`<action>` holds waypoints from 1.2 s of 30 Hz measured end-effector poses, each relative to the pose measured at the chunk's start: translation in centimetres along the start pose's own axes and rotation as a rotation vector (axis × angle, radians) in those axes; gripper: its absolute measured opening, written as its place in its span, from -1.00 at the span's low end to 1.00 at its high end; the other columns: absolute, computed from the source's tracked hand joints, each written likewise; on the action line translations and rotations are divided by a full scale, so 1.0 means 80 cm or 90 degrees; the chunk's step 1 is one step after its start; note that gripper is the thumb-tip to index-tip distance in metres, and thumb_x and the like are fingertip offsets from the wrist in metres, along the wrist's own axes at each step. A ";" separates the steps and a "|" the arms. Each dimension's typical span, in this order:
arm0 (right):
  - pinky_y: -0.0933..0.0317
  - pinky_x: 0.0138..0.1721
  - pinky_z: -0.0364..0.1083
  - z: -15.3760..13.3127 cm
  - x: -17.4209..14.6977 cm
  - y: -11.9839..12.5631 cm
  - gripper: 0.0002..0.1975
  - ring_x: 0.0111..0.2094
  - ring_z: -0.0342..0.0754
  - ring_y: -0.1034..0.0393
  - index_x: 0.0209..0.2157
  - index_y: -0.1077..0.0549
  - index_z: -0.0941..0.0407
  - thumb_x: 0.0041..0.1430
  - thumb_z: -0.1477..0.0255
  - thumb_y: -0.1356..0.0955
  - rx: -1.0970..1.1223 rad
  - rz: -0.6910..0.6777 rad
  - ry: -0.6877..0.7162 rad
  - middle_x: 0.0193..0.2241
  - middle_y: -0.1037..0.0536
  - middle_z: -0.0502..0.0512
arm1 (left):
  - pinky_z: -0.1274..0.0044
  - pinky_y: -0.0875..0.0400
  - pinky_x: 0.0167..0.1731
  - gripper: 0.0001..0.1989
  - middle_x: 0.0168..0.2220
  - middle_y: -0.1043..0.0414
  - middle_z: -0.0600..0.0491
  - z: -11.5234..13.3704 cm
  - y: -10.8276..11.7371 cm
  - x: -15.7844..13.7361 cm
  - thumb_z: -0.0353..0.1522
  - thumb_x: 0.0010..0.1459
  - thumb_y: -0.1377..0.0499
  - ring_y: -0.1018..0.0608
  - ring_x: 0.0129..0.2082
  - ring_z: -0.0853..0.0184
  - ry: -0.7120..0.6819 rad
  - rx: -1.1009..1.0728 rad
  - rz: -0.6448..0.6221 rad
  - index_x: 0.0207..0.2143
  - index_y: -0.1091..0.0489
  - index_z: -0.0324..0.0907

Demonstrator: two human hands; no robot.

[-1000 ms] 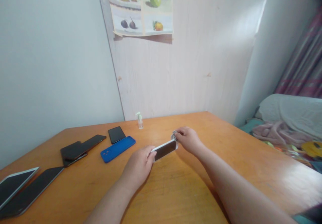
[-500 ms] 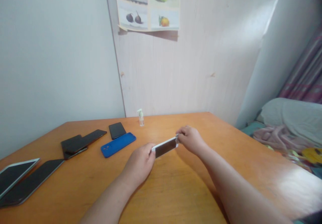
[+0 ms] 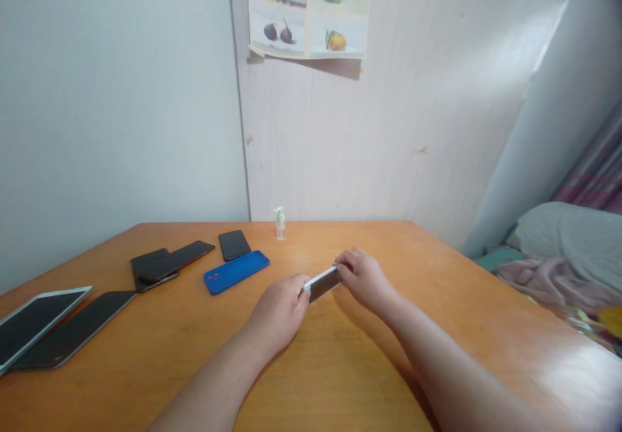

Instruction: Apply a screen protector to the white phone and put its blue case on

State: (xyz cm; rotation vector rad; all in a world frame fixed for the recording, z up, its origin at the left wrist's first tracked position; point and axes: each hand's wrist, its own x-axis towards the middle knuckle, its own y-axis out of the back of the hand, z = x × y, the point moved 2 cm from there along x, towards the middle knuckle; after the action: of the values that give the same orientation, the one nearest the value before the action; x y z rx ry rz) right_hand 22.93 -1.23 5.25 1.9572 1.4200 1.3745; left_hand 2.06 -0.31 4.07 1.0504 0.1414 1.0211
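Observation:
A white-edged phone (image 3: 323,285) with a dark face is held tilted above the wooden table (image 3: 330,380), between my two hands. My left hand (image 3: 280,307) grips its left end, thumb on the near face. At the other end, my right hand (image 3: 363,279) pinches the right corner with bent fingers. Both ends of the phone are partly covered by my fingers. Nearest to my left hand lies a blue phone case (image 3: 237,272); whether a phone sits inside it I cannot tell.
Behind the blue case is a black phone (image 3: 234,245). Dark phones overlap in a pile (image 3: 177,260) further left. A white-framed tablet (image 3: 41,315) rests partly over a dark tablet (image 3: 80,329). A small clear pump bottle (image 3: 280,226) stands near the back edge.
The view has shifted, so the table things appear further right. My right hand has come closer to my left, and less of the phone's face shows between them.

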 end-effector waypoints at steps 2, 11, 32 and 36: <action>-0.18 -0.26 -0.14 -0.004 -0.002 -0.002 -0.83 -0.31 -0.09 -0.38 -0.35 -0.52 0.11 0.16 0.54 -0.28 0.024 -0.018 0.028 -0.37 -0.49 0.06 | 0.54 -0.24 -0.35 -0.82 -0.27 -0.54 0.01 0.001 0.001 0.000 -0.37 0.27 -0.04 -0.53 -0.28 0.26 0.003 -0.006 0.000 -0.22 -0.45 -0.11; -0.23 -0.22 -0.11 0.001 -0.004 -0.003 -0.80 -0.28 -0.05 -0.41 -0.30 -0.57 0.12 0.21 0.52 -0.28 0.006 0.012 0.008 -0.36 -0.51 0.10 | 0.54 -0.24 -0.36 -0.81 -0.30 -0.53 0.02 0.000 -0.001 0.000 -0.39 0.27 -0.03 -0.53 -0.31 0.27 -0.005 -0.007 0.015 -0.25 -0.45 -0.11; -0.24 -0.24 -0.10 -0.051 -0.027 -0.021 -0.77 -0.31 -0.06 -0.40 -0.24 -0.56 0.09 0.25 0.54 -0.26 0.096 -0.075 0.123 -0.37 -0.49 0.09 | 0.54 -0.14 -0.48 -0.75 -0.46 -0.51 0.06 -0.015 -0.010 0.004 -0.29 0.24 -0.08 -0.50 -0.43 0.30 0.038 -0.055 -0.007 -0.45 -0.43 -0.16; -0.25 -0.24 -0.08 -0.028 -0.018 -0.014 -0.79 -0.30 -0.03 -0.40 -0.24 -0.56 0.14 0.24 0.53 -0.28 0.048 -0.015 0.060 -0.37 -0.49 0.12 | 0.54 -0.09 -0.51 -0.75 -0.51 -0.49 0.07 -0.018 -0.015 0.003 -0.29 0.22 -0.10 -0.49 -0.48 0.31 0.041 -0.019 -0.021 -0.50 -0.42 -0.16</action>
State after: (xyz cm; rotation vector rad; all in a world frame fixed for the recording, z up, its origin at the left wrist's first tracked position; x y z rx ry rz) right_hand 20.43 -2.55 4.74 1.9391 1.5537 1.4396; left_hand 2.20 0.68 2.45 0.9850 0.1947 1.0254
